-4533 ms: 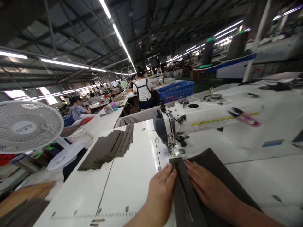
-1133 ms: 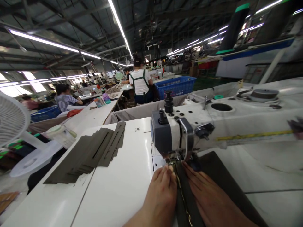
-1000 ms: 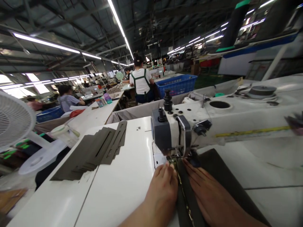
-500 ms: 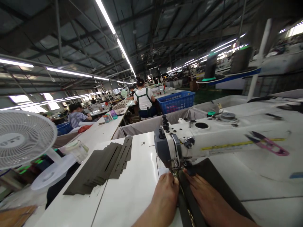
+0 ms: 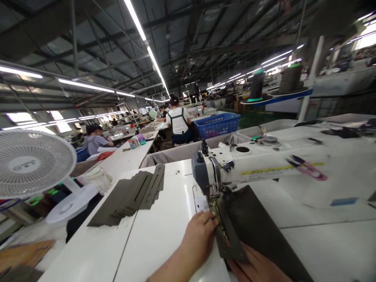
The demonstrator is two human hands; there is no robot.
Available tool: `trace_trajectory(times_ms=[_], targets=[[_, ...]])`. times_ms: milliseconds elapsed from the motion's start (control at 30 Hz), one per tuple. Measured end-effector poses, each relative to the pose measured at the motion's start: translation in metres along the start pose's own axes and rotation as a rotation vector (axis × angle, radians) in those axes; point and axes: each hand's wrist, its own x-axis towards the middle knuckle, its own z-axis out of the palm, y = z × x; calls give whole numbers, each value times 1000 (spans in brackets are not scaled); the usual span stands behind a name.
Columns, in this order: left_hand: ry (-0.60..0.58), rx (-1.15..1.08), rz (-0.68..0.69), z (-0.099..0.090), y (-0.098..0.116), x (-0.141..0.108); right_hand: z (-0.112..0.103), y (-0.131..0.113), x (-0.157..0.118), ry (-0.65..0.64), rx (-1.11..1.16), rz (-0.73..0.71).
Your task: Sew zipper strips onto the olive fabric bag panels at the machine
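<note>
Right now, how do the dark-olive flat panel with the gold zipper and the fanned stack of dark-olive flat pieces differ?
The panel has a gold zipper; none shows on the stack. The left hand touches the panel; the stack lies untouched. Both are dark olive.

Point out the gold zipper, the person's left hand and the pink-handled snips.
Gold zipper (image 5: 221, 223): head view, on its metal teeth.
Left hand (image 5: 199, 232): head view, on the back of the hand.
Pink-handled snips (image 5: 309, 169): head view, on the handle.
</note>
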Motion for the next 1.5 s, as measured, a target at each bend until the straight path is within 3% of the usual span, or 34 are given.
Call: trace_trajectory(times_ms=[67, 267, 500, 800, 1300, 1433, 1500], targets=[[10, -2, -7, 1, 4, -6, -1, -5, 4, 41, -44, 26], [55, 127, 47, 12, 9, -10, -15, -4, 9, -6, 0, 31], [80, 197, 69, 15, 10, -5, -5, -2, -4, -56, 45, 61], [86, 184, 129, 12, 1, 8, -4, 11, 8, -77, 104, 82], [21, 83, 12, 15, -19, 25, 22, 40, 27, -49, 136, 119], [10, 47, -13, 15, -20, 26, 19, 46, 33, 8, 181, 142], [-12, 27, -21, 14, -19, 24, 14, 48, 34, -45, 236, 165]])
